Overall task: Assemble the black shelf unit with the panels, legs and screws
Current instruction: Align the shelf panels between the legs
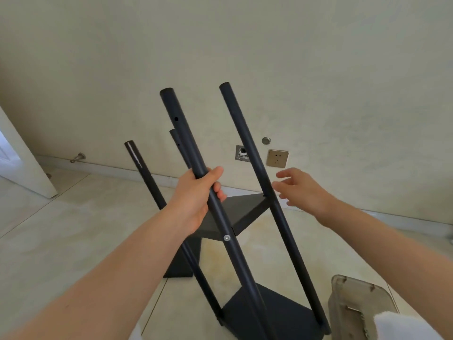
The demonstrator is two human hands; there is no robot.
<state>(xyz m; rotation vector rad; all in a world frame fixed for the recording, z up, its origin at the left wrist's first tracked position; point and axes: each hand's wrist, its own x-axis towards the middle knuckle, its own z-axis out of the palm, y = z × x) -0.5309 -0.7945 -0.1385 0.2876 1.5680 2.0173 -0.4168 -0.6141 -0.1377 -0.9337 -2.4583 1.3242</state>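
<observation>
Bottom right, nearest: clear plastic box [355, 298] on the tiled floor [61, 231], something white at its near edge, too blurred to identify.

Just left of the box: lower panel [282, 312] of the shelf unit, black, with leg bases meeting its corners.

Shelf unit stands on the floor in the middle of view, tipped. Four black tube legs, long axes near parallel, running from low right by the viewer up and leftward toward the wall; free ends point up.

Silver screw [227, 238] shows in the centre leg [186, 133] where the middle panel [247, 207] joins it.

Left hand [192, 200]: clamped round the centre leg just above the middle panel, thumb across the front, fingers wrapped behind.

Right hand [301, 190]: fingers spread and loose, holding nothing, just beside the right leg [245, 138]; cannot tell whether fingertips touch it.

Hands apart, one leg-gap between them.

Left leg [144, 173] shorter in view, glossy top. Far leg [174, 141] mostly hidden behind the centre one. Small hole near the centre leg's top.

Beyond: cream wall [318, 69] with a socket [277, 158], an open wall box [242, 153], a round cap [266, 140]. Far left, a white door [22, 163] and a doorstop [78, 157].
</observation>
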